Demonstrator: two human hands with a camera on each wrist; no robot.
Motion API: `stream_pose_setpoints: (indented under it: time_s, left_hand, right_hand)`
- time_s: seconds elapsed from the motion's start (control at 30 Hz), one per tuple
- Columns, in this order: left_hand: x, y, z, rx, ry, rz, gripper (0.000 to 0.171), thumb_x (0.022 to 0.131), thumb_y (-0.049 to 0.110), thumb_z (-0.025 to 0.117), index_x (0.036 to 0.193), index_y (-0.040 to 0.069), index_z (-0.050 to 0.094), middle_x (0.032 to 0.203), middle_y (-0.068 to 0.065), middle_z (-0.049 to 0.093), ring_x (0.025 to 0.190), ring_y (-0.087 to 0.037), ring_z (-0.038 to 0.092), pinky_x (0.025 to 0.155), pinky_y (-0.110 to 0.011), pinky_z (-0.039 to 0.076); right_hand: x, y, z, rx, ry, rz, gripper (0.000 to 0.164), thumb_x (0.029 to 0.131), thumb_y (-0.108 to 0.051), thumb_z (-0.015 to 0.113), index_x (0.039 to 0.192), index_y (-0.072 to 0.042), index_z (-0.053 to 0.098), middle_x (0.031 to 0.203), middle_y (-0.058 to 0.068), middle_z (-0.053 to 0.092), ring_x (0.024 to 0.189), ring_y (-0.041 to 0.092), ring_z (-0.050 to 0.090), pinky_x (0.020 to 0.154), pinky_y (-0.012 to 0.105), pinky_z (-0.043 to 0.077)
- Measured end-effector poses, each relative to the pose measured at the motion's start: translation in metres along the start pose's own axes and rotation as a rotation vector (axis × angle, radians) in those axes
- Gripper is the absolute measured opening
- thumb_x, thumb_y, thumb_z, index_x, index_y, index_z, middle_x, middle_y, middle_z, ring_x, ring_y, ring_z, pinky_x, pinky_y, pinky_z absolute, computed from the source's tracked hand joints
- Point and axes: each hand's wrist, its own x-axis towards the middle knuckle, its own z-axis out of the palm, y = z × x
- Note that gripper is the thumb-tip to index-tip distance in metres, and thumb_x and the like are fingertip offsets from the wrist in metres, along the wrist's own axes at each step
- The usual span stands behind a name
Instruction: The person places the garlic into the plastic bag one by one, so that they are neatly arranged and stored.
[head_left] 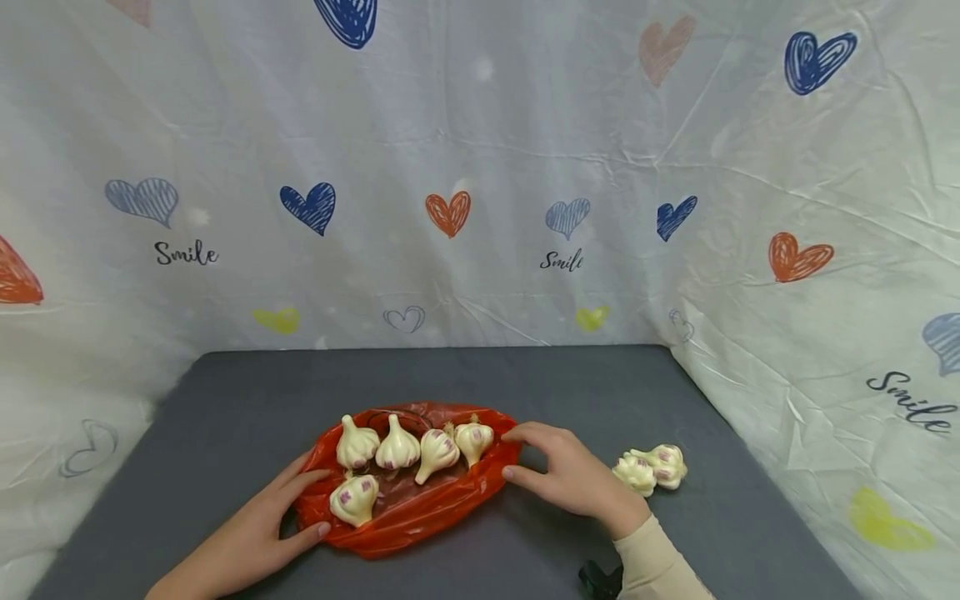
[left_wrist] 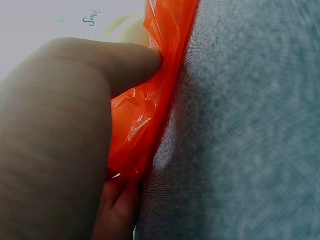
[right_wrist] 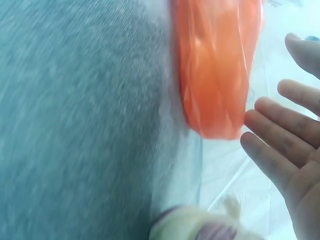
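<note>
A red plastic bag [head_left: 420,525] lies spread wide at the mouth on the table, with several garlic bulbs [head_left: 397,448] inside. At its left end my left hand [head_left: 258,521] grips the edge; in the left wrist view the thumb [left_wrist: 135,62] presses into the red plastic, with fingers partly hidden behind it. My right hand [head_left: 566,475] is at the bag's right end, fingertips right by the rim. The right wrist view shows that hand's fingers [right_wrist: 280,132] spread and relaxed, nothing held. Beyond this hand, to the right, sit two more garlic bulbs [head_left: 667,465].
The dark grey table [head_left: 247,400] is backed by a white curtain [head_left: 495,275] printed with hearts, which also hangs along both sides. A small black object [head_left: 600,579] shows at the front edge, partly hidden by the right sleeve [head_left: 660,558].
</note>
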Motion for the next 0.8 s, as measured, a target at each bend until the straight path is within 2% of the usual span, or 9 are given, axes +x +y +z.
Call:
stream_pose_setpoints:
  time_s: [0.17,0.3,0.43,0.57,0.8]
  left_hand:
    - [0.001,0.0,-0.001,0.003,-0.002,0.007,0.073,0.1,0.062,0.073,0.157,0.019,0.056,0.176,-0.025,0.024,0.154,-0.056,0.037,0.105,-0.071,0.049]
    - [0.001,0.001,-0.001,-0.015,-0.016,-0.001,0.074,0.1,0.062,0.074,0.156,0.017,0.056,0.176,-0.027,0.024,0.153,-0.058,0.036,0.105,-0.072,0.048]
    - [0.001,0.002,-0.002,-0.017,-0.015,-0.001,0.075,0.099,0.062,0.075,0.156,0.016,0.057,0.175,-0.028,0.024,0.153,-0.059,0.036,0.105,-0.073,0.048]
    - [0.0,0.002,-0.002,-0.014,-0.013,-0.005,0.075,0.099,0.063,0.074,0.156,0.016,0.057,0.175,-0.028,0.024,0.153,-0.059,0.036,0.105,-0.073,0.048]
    - [0.0,0.003,-0.002,-0.017,-0.012,-0.003,0.075,0.1,0.062,0.074,0.156,0.016,0.057,0.175,-0.028,0.024,0.153,-0.058,0.035,0.105,-0.072,0.048]
  right_hand:
    - [-0.01,0.003,-0.006,0.015,0.021,0.027,0.041,0.104,-0.034,0.079,0.139,-0.013,0.073,0.138,0.0,0.072,0.126,0.018,0.069,0.105,0.053,0.057]
    - [-0.018,0.007,-0.01,0.015,0.031,0.049,0.038,0.103,-0.029,0.081,0.138,-0.015,0.074,0.136,-0.004,0.072,0.127,0.024,0.07,0.105,0.055,0.056]
    - [-0.027,0.011,-0.015,0.012,0.036,0.078,0.037,0.104,-0.028,0.08,0.138,-0.016,0.073,0.136,0.001,0.072,0.125,0.032,0.07,0.1,0.058,0.058]
    - [-0.034,0.015,-0.018,-0.008,0.036,0.102,0.038,0.104,-0.03,0.08,0.138,-0.016,0.072,0.136,0.008,0.072,0.124,0.032,0.07,0.101,0.059,0.057]
    - [-0.044,0.022,-0.018,-0.039,0.039,0.103,0.041,0.103,-0.031,0.08,0.136,-0.008,0.073,0.134,0.007,0.074,0.122,0.031,0.071,0.103,0.055,0.057]
